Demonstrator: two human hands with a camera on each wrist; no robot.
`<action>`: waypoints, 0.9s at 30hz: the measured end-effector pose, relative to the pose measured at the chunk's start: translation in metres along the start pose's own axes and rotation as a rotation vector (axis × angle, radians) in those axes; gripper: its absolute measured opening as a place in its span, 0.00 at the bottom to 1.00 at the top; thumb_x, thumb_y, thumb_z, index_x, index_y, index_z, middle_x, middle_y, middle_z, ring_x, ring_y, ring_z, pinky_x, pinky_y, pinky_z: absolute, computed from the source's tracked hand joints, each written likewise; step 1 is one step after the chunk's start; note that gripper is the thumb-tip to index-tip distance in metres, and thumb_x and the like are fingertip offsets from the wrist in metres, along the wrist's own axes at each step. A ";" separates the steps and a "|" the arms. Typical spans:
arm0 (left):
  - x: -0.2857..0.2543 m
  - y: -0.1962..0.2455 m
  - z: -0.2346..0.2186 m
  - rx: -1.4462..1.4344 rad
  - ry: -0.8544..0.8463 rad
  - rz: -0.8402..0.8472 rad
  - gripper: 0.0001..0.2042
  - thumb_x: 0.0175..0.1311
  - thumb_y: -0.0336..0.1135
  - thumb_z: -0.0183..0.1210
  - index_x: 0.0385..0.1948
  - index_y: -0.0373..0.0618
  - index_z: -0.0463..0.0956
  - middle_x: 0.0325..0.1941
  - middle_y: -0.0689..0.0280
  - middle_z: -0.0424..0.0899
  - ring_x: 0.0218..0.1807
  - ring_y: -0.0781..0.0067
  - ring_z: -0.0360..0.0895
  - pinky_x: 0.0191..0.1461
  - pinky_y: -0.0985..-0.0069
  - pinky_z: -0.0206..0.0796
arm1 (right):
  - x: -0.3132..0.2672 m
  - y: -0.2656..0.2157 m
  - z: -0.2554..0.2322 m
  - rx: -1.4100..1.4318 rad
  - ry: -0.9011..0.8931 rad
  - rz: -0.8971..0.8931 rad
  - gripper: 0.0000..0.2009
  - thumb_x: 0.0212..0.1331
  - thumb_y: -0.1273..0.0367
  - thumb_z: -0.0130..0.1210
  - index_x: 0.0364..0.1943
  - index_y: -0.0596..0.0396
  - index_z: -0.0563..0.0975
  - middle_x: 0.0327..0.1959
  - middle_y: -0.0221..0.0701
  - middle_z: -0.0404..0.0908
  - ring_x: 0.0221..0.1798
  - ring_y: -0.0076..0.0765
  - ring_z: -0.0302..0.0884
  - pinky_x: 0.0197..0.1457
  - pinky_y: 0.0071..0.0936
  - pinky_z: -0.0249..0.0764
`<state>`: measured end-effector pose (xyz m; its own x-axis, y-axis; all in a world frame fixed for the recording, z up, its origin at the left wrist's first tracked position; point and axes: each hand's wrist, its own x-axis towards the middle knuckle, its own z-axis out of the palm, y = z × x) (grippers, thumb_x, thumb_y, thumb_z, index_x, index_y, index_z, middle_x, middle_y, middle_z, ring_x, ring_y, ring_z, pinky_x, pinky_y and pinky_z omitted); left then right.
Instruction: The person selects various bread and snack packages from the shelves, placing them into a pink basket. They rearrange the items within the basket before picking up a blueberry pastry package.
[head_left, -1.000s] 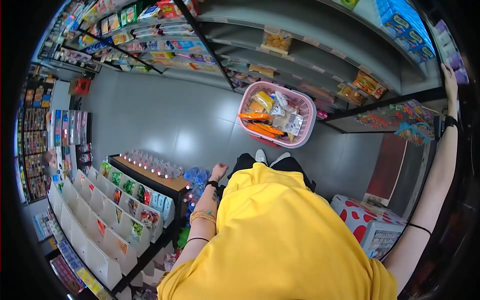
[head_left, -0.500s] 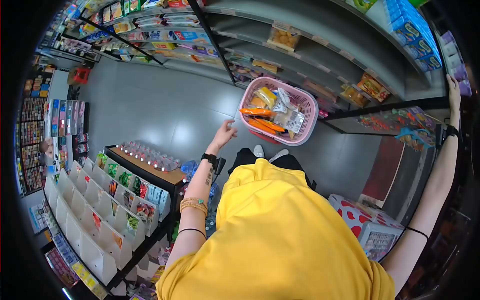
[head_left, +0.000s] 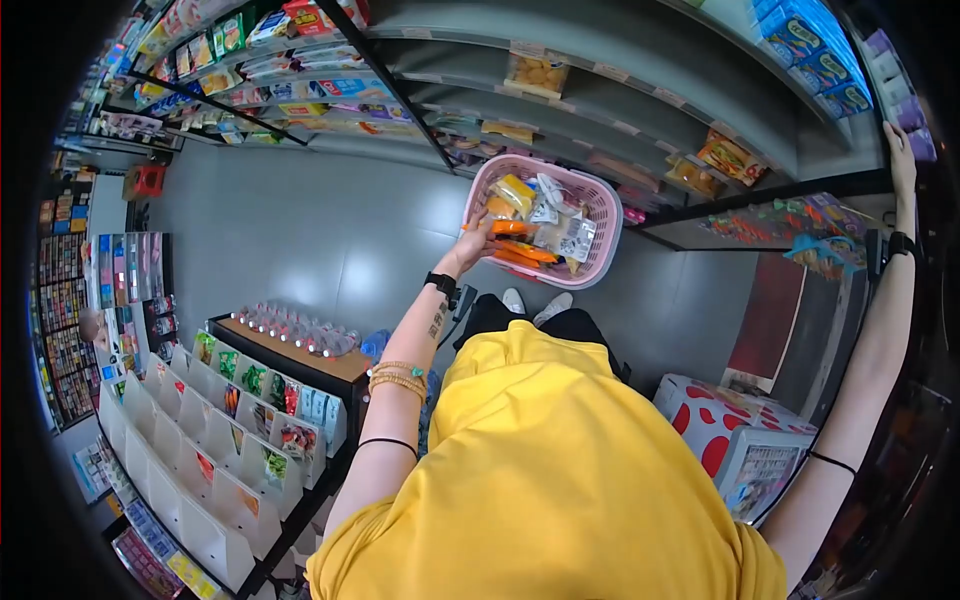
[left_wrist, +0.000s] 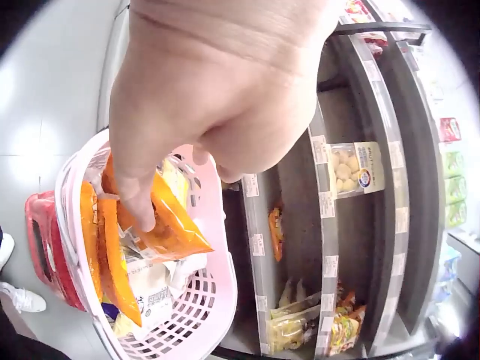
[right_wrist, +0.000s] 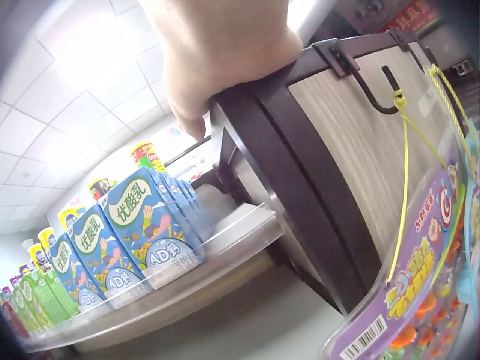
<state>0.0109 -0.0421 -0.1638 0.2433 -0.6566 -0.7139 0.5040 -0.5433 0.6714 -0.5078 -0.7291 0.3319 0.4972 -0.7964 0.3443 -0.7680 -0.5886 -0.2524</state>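
Observation:
My left hand (head_left: pixel 474 243) reaches over the near left rim of a pink basket (head_left: pixel 603 270) on the floor. In the left wrist view its thumb lies across an orange snack bag (left_wrist: pixel 180 232), pinching it, with the other fingers mostly hidden behind the hand. More orange bags (left_wrist: pixel 116 262) stand beside it, among a yellow packet (head_left: pixel 515 190) and clear and white packets. Far to the right, my right hand (head_left: pixel 902 165) rests on the top corner of a dark shelf frame (right_wrist: pixel 300 165), fingers extended over the edge; part of them is hidden.
Grey shelves (head_left: pixel 640 60) with a few packets rise behind the basket. Blue drink cartons (right_wrist: pixel 154 225) stand beside the right hand, and toy packs (right_wrist: pixel 420 262) hang from a hook. A white snack rack (head_left: pixel 200 460) and several bottles (head_left: pixel 295 328) are at left.
My left hand has swung from beside the body forward into the basket and taken hold of an orange snack bag. The right hand stays on the shelf frame.

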 end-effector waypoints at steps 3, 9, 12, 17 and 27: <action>0.016 -0.008 0.002 -0.035 0.013 -0.048 0.32 0.79 0.53 0.44 0.79 0.65 0.43 0.67 0.44 0.66 0.55 0.51 0.81 0.62 0.57 0.72 | 0.003 0.011 0.001 -0.065 -0.031 -0.027 0.18 0.76 0.63 0.45 0.64 0.44 0.77 0.65 0.34 0.75 0.69 0.36 0.70 0.72 0.26 0.59; 0.036 -0.033 0.004 -0.015 -0.005 -0.072 0.33 0.79 0.55 0.44 0.79 0.66 0.40 0.71 0.42 0.63 0.60 0.46 0.77 0.66 0.54 0.69 | 0.001 0.001 -0.001 -0.022 -0.014 0.061 0.18 0.75 0.58 0.49 0.63 0.45 0.78 0.63 0.35 0.76 0.66 0.35 0.72 0.70 0.25 0.61; 0.028 -0.032 0.009 -0.002 0.011 -0.054 0.33 0.79 0.56 0.44 0.80 0.66 0.39 0.71 0.44 0.63 0.62 0.48 0.76 0.66 0.57 0.69 | -0.003 -0.018 -0.001 0.044 0.012 0.125 0.22 0.71 0.52 0.54 0.60 0.49 0.79 0.61 0.36 0.78 0.66 0.36 0.72 0.70 0.26 0.62; 0.023 -0.028 0.017 -0.053 0.057 0.010 0.31 0.79 0.50 0.46 0.79 0.61 0.45 0.71 0.49 0.64 0.59 0.49 0.78 0.62 0.57 0.73 | -0.011 -0.031 0.000 0.087 0.033 0.111 0.24 0.70 0.51 0.55 0.59 0.51 0.79 0.60 0.38 0.78 0.66 0.37 0.73 0.70 0.27 0.62; 0.010 -0.040 0.010 0.023 0.131 0.107 0.21 0.76 0.48 0.54 0.62 0.48 0.70 0.54 0.65 0.79 0.52 0.70 0.78 0.56 0.68 0.72 | -0.005 -0.021 0.000 -0.033 -0.012 0.057 0.20 0.73 0.55 0.50 0.61 0.46 0.79 0.63 0.35 0.76 0.67 0.36 0.71 0.71 0.27 0.61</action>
<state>-0.0155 -0.0324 -0.1959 0.4010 -0.6384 -0.6570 0.4504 -0.4871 0.7482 -0.4938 -0.7128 0.3360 0.4570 -0.8301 0.3194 -0.8080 -0.5376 -0.2412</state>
